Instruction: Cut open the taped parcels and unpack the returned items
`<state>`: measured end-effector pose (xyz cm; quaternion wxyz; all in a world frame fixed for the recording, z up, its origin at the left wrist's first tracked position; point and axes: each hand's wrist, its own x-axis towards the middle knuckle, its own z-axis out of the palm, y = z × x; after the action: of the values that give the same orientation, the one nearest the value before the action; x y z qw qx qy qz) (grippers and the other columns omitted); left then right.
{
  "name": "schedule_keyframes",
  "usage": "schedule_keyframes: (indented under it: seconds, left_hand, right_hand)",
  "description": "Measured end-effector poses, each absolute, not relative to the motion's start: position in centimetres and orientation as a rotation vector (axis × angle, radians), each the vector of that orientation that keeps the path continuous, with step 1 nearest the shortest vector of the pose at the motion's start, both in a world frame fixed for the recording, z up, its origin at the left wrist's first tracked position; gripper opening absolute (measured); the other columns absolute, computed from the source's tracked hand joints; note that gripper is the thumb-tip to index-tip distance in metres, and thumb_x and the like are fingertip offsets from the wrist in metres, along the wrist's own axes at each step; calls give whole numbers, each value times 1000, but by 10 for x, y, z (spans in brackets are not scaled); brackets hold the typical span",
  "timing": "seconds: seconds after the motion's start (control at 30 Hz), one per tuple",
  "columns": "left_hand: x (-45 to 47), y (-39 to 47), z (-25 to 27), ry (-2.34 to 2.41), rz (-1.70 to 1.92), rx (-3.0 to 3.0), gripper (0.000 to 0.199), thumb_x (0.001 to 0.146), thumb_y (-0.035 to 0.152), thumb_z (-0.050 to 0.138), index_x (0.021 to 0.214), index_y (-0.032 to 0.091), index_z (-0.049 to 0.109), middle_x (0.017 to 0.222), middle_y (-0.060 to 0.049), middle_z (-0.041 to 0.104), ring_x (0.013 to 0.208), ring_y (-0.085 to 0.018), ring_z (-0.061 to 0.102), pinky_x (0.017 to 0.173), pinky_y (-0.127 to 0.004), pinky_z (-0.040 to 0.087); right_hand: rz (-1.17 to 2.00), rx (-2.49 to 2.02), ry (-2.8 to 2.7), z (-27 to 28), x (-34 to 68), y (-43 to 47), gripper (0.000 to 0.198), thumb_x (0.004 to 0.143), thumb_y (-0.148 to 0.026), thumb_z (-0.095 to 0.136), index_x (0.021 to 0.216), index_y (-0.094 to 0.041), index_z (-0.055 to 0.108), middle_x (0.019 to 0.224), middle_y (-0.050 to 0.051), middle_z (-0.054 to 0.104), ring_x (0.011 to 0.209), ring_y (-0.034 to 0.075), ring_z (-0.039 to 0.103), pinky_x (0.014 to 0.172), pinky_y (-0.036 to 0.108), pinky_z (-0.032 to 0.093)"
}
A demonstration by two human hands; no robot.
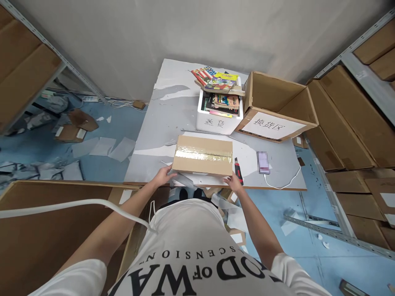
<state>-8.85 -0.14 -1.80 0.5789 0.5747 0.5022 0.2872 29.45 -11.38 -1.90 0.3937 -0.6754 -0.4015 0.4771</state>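
A taped cardboard box (203, 164) lies flat near the front edge of the table, with shiny clear tape running across its top. My left hand (165, 175) grips its near left corner, and my right hand (233, 181) holds the near right corner. The fingertips of both hands are partly hidden by the box. Just right of the box, close to my right hand, is a red and black utility knife (238, 171).
A white bin (216, 125) filled with books (224, 81) stands behind the box. An open labelled carton (279, 123) is beside it. A phone (263, 161) with a white cable lies right on the table (148, 144). Shelves of cartons (354, 123) flank the right side.
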Motion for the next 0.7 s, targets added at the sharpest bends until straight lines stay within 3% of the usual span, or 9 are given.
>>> schedule_keyframes:
  seconds: [0.13, 0.33, 0.47, 0.7]
  left_hand:
    - [-76, -3, -13, 1244, 676, 1351, 51, 53, 62, 73, 81, 19, 71, 87, -10, 73, 102, -34, 62, 96, -47, 44]
    - [-76, 1, 22, 1335, 694, 1522, 51, 71, 59, 59, 93, 15, 72, 83, -6, 72, 83, -25, 63, 78, -33, 49]
    - [-63, 21, 51, 1527, 675, 1659, 53, 79, 57, 49, 92, 13, 74, 75, -3, 70, 79, -22, 61, 68, -25, 43]
    - [-39, 53, 59, 1758, 465, 1693, 49, 80, 52, 47, 66, 12, 73, 52, -5, 60, 60, -16, 52, 54, -25, 29]
  right_hand:
    - [1187, -1628, -995, -12, 280, -108, 58, 64, -40, 71, 114, -19, 52, 120, 12, 62, 108, 24, 58, 99, 44, 43]
    - [1133, -1587, -1071, 21, 287, -100, 45, 75, -52, 60, 108, -23, 51, 114, 9, 63, 106, 22, 59, 92, 37, 46]
    - [965, -1906, -1205, 41, 296, -82, 43, 83, -62, 43, 94, -22, 53, 99, 9, 66, 93, 24, 61, 81, 37, 47]
    - [854, -2207, -1373, 41, 302, -51, 46, 89, -62, 28, 78, -23, 52, 87, 9, 66, 87, 23, 59, 77, 32, 41]
